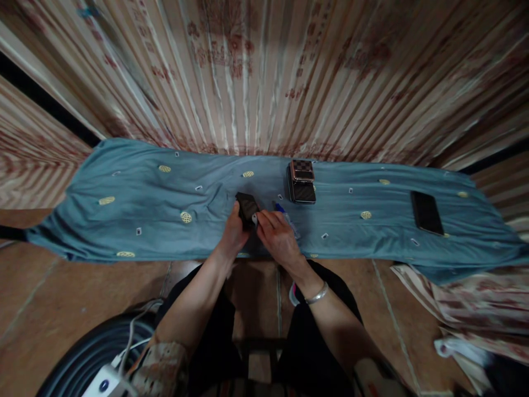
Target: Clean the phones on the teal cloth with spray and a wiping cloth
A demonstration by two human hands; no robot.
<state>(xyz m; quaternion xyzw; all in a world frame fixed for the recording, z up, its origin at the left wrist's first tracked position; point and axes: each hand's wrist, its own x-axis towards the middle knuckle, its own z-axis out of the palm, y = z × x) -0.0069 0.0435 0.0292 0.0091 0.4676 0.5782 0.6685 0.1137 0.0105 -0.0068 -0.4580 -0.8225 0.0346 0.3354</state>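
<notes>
A small dark boxy case (248, 207) is gripped in my left hand (235, 232), tilted, above the near middle of the cloth-covered bench. My right hand (278, 231) is closed at the case's right edge, its fingers pinching a small pale grey piece (254, 219) whose kind I cannot make out. Just beside my right hand lies a blue-capped pen or tube (279, 208), partly hidden behind the fingers. Farther back and to the right, a small checkered case (302, 170) rests on top of a flat black case (304, 192).
A blue cloth (215, 176) with yellow prints covers the long bench. Toward its right end lies a black phone-like slab (427, 212). Pleated curtains (264, 82) hang behind. On the floor at lower left are a coiled black hose (70, 358) and a white power strip (103, 381).
</notes>
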